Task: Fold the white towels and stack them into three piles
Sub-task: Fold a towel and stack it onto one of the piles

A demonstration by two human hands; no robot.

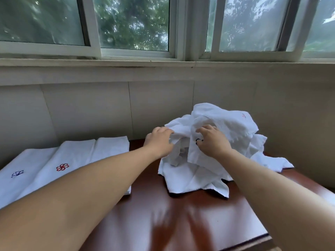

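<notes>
Towels in a crumpled white heap sit on the right half of a reddish-brown table, close to the far wall, with loose corners spilling toward the near edge and off to the right. Both hands are in the heap. The left hand has its fingers curled into a fold on the heap's left flank, pinching the cloth. The right hand grips a hanging flap of the same pile, fingers bent over the cloth, just above a small dark embroidered mark that shows beside the thumb. A faint red mark sits high on the heap's far right side.

To the left, three folded towels lie flat and side by side, edges touching or overlapping, running from the near left toward the far wall. The leftmost folded towel carries a blue emblem, the middle folded towel a red one, and the rightmost folded towel shows no mark where it is visible; the left forearm crosses over its near part.

Behind the table stands a pale panelled wall, topped by a sill and a row of sliding windows with green foliage outside.
</notes>
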